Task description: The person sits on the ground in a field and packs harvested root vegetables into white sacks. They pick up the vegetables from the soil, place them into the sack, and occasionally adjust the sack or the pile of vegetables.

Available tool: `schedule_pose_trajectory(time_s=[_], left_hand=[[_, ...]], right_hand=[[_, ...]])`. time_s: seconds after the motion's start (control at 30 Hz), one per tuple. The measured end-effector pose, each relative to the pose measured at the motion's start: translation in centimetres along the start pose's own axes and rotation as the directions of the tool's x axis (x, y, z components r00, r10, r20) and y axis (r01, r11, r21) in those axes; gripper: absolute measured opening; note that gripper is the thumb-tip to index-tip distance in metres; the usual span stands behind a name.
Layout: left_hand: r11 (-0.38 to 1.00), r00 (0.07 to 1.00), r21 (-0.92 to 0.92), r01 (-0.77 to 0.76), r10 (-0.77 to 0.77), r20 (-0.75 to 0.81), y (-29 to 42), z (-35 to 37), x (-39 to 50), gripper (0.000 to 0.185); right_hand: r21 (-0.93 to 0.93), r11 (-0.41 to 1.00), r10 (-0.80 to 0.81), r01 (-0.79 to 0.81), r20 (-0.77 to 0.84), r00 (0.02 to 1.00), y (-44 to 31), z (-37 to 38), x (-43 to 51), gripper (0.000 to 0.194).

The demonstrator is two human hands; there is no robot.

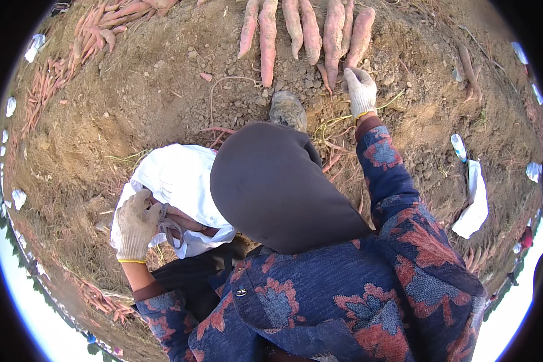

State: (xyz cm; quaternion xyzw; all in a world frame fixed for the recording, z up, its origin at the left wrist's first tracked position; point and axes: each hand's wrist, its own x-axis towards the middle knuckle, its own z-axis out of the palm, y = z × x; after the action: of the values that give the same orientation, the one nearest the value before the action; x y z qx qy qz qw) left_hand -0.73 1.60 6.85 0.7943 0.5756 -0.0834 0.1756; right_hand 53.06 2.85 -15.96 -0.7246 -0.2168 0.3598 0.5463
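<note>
My left hand (135, 224), in a pale knitted work glove, grips the rim of a white plastic sack (176, 169) beside my leg. Sweet potatoes (185, 221) show inside the sack's mouth, and a grey tie (169, 226) hangs over that opening. Out in front, my gloved right hand (362, 92) is at the lower tip of the rightmost pink sweet potato (362, 34) in a row on the soil. Its fingers are curled, and whether they grip that tip is not clear. Another long sweet potato (333, 40) lies just left of it.
My dark-trousered knee (276, 185) and shoe (288, 111) stand between my hands. Sweet potatoes (90, 34) form a long heap at the upper left. A plastic bottle (458, 147) and a folded white sack (473, 199) lie on the right. Thin vines (335, 122) trail near my shoe.
</note>
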Motion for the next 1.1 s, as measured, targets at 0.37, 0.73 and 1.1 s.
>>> schedule_pose_trajectory(time_s=[0.37, 0.73, 1.1], left_hand=[[0.997, 0.997, -0.037, 0.073, -0.073, 0.017, 0.5, -0.1, -0.5, 0.029], [0.997, 0.998, 0.057, 0.059, -0.059, -0.011, -0.3, 1.0, -1.2, 0.03], [0.995, 0.997, 0.071, 0.074, -0.074, -0.003, -0.1, 1.2, -0.5, 0.027]], right_hand=[[-0.625, 0.723, -0.285, 0.296, 0.12, 0.951, -1.2, 4.5, 1.8, 0.093], [0.43, 0.768, 0.331, -0.475, 0.367, 0.869, -2.3, 1.4, 1.1, 0.022], [-0.457, 0.887, -0.16, 0.067, -0.166, 0.973, -0.3, -1.9, 5.7, 0.069]])
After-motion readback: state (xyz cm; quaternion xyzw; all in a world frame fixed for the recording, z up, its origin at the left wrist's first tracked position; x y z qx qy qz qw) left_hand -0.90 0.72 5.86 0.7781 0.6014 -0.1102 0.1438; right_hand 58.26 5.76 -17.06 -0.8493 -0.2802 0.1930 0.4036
